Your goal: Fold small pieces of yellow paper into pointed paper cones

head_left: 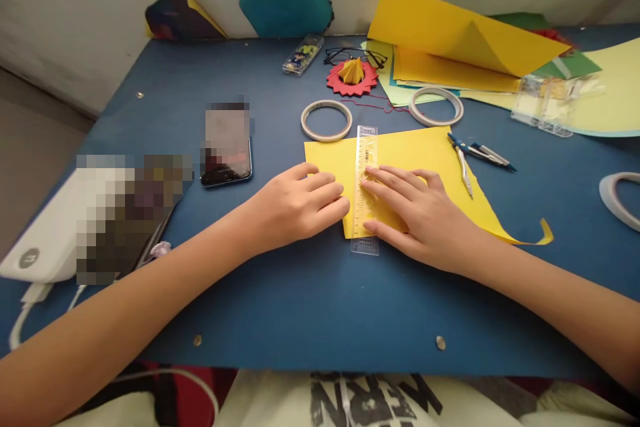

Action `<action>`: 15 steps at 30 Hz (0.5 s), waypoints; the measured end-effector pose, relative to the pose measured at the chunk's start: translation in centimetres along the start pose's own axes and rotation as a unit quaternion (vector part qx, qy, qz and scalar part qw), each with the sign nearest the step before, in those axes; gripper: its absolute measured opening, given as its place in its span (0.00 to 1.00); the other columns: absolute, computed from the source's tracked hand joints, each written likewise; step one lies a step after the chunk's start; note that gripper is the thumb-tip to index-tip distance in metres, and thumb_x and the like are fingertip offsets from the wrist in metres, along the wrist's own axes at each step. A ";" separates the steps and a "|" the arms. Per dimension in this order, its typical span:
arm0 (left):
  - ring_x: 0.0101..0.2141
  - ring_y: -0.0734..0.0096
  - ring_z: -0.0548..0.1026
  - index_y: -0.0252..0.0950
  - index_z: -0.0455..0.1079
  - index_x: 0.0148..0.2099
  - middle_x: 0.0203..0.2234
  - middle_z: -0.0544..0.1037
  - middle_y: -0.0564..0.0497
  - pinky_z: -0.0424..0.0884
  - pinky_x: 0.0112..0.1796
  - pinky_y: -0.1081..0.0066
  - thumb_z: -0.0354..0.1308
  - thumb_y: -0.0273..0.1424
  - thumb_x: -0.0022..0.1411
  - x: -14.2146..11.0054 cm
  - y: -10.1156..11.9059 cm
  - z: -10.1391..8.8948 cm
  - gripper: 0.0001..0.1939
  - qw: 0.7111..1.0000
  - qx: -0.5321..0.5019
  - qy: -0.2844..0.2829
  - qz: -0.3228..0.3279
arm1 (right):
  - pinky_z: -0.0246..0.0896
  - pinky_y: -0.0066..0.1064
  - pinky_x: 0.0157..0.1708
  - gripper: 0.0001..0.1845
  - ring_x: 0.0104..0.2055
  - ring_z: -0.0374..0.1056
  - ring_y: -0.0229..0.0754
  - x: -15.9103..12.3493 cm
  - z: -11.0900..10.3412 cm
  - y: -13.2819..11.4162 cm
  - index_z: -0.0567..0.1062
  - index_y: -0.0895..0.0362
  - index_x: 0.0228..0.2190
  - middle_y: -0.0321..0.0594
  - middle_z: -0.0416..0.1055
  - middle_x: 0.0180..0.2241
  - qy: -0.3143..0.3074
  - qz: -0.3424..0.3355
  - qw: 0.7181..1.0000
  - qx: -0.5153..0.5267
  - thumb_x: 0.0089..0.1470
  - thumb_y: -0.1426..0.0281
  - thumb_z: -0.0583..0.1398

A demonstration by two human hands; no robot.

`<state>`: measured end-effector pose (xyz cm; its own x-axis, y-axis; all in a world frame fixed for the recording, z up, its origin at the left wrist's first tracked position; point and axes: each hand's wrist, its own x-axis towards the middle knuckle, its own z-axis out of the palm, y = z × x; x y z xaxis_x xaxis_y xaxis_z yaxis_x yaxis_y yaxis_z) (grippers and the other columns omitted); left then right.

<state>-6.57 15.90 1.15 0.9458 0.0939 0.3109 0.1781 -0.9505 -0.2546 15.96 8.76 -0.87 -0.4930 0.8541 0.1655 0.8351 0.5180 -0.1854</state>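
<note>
A yellow paper sheet (pixel 415 160) lies on the blue table (pixel 300 293), with a clear plastic ruler (pixel 365 147) laid upright across its left part. My left hand (pixel 295 203) rests flat on the sheet's left edge, fingers stretched toward the ruler. On the other side my right hand (pixel 420 213) lies flat, fingers spread, pressing down on the ruler and the paper.
Two tape rolls (pixel 327 120) (pixel 436 105), a compass and pen (pixel 475 155), glasses (pixel 356 53), a red-and-yellow paper ornament (pixel 353 75), stacked coloured sheets (pixel 460 40), clear boxes (pixel 547 103), a phone (pixel 226 147) and a white device (pixel 47 233) surround the work.
</note>
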 end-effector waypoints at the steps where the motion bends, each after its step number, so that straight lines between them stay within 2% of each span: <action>1: 0.34 0.70 0.74 0.34 0.68 0.35 0.31 0.77 0.48 0.68 0.36 0.68 0.47 0.25 0.65 -0.1 -0.1 0.0 0.09 1.000 0.012 0.007 0.003 | 0.45 0.48 0.54 0.25 0.61 0.53 0.52 0.1 0.0 -0.1 0.62 0.57 0.55 0.49 0.56 0.60 -0.002 -0.001 1.000 0.002 0.60 0.58 0.50; 5: 0.27 0.72 0.71 0.34 0.67 0.31 0.24 0.74 0.51 0.66 0.31 0.69 0.50 0.24 0.64 -0.6 1.2 -0.3 0.09 0.998 0.067 -0.007 -0.002 | 0.46 0.49 0.53 0.22 0.60 0.54 0.53 0.4 0.0 -0.7 0.64 0.56 0.53 0.49 0.59 0.59 0.000 -0.018 1.000 0.009 0.60 0.62 0.51; 8: 0.26 0.71 0.71 0.32 0.68 0.31 0.23 0.74 0.49 0.65 0.29 0.69 0.52 0.23 0.62 -0.8 2.7 -0.6 0.07 0.995 0.096 -0.004 -0.016 | 0.49 0.46 0.50 0.16 0.57 0.59 0.50 1.0 0.3 -1.4 0.68 0.56 0.48 0.47 0.64 0.56 0.032 0.021 0.999 0.005 0.60 0.69 0.49; 11: 0.29 0.69 0.73 0.31 0.69 0.31 0.25 0.75 0.48 0.66 0.28 0.69 0.53 0.22 0.61 -0.9 3.4 -0.7 0.06 0.996 0.079 -0.007 -0.033 | 0.51 0.45 0.49 0.15 0.56 0.60 0.51 1.7 0.4 -1.8 0.68 0.59 0.46 0.49 0.65 0.54 0.045 0.068 0.997 -0.004 0.59 0.69 0.49; 13: 0.29 0.68 0.74 0.31 0.70 0.31 0.25 0.75 0.47 0.67 0.28 0.70 0.54 0.22 0.60 -1.0 3.5 -0.8 0.06 0.997 0.063 -0.004 -0.039 | 0.51 0.46 0.50 0.17 0.57 0.58 0.52 2.1 0.3 -1.6 0.67 0.60 0.47 0.49 0.63 0.56 0.029 0.057 0.998 -0.002 0.59 0.69 0.49; 15: 0.30 0.67 0.76 0.29 0.71 0.32 0.26 0.77 0.46 0.69 0.29 0.70 0.55 0.21 0.60 -1.1 3.7 -0.8 0.05 0.998 0.056 0.009 -0.041 | 0.50 0.47 0.52 0.18 0.60 0.55 0.52 2.3 -0.1 -1.1 0.66 0.60 0.49 0.49 0.61 0.57 0.000 0.017 1.000 0.013 0.58 0.71 0.49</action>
<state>-7.19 12.03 0.60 0.9216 0.1643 0.3516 0.2858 -0.9002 -0.3285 13.87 10.15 -0.19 -0.4648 0.8711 0.1583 0.8445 0.4899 -0.2165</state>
